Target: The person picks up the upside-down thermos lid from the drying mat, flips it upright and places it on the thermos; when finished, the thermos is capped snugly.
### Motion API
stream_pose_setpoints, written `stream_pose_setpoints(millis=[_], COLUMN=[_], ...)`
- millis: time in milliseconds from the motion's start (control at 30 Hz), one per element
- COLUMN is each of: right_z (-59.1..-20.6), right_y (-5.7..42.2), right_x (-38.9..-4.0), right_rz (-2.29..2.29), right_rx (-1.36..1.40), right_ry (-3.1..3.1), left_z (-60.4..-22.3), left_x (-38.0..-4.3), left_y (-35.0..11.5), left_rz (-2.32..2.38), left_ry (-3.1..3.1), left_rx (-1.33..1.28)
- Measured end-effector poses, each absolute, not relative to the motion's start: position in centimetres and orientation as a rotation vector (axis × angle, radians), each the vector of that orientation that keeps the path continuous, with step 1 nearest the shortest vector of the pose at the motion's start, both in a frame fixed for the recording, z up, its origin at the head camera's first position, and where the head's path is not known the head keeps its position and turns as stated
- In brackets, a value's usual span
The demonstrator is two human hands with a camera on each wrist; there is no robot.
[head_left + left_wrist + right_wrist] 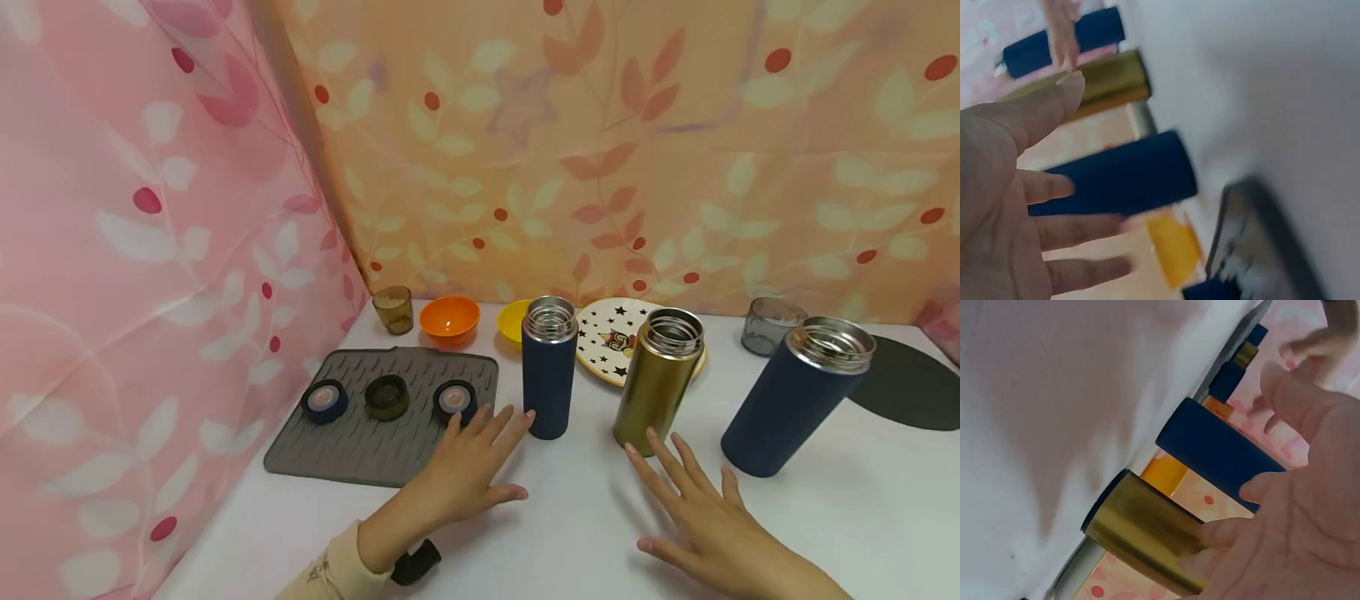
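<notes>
Left hand: fingers spread, gripping nothing, near the leftmost dark-blue cylindrical metal-necked bottle; contact unclear. Right hand: likewise spread, nothing held, near the gold cylindrical metal bottle, standing between the former and a second dark-blue cylindrical bottle. All uncapped; contents indiscernible.

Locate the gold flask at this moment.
In the head view, the gold flask stands right of centre, between the left navy flask and right navy flask, in front of the starred plate.
</notes>
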State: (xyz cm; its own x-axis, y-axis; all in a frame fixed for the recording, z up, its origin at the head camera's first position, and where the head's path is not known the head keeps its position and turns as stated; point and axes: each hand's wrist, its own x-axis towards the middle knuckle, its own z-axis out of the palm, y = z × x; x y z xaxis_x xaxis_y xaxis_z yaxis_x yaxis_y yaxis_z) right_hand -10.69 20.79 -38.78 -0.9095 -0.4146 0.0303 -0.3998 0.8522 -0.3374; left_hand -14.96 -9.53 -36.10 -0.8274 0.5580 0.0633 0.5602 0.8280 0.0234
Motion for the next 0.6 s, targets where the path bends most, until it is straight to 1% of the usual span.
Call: stream_pose_setpoints(millis=[100, 200, 300, 367, 500, 600], right_z=[-38.6, -38.5, -38.5, -38.6, -38.9, -38.9], right_y=[20.9, 21.0, 21.0, 20.8, 20.2, 19.8], right_x=[-10.8, -10.9, -10.8, -11.0, -11.3, -11.7], right_rz=[-0.543, -0.535, -0.550, -0.553, -0.580, -0.596], right_rx=[-0.693, -0.741, -0.771, -0.794, -0.841, -0.874], right_ry=[2.994, 3.064, 3.127, 3.153, 3.164, 3.144], left_z=[-34.7, -33.4, -32.6, -32.4, -32.6, -33.2], left_x=[-16.1, -18.0, -20.1, -21.0, -21.4, -21.2], left_y=[-10.6, -12.9, -16.7, -19.7, -25.5, -28.7], left_rz=[-0.137, -0.334, -0.507, -0.520, -0.464, -0.524], left_ry=[-2.948, -2.976, -2.988, -2.996, -3.066, -3.126], left_rx=[-0.875, -0.795, -0.651, -0.538, -0.312, -0.197])
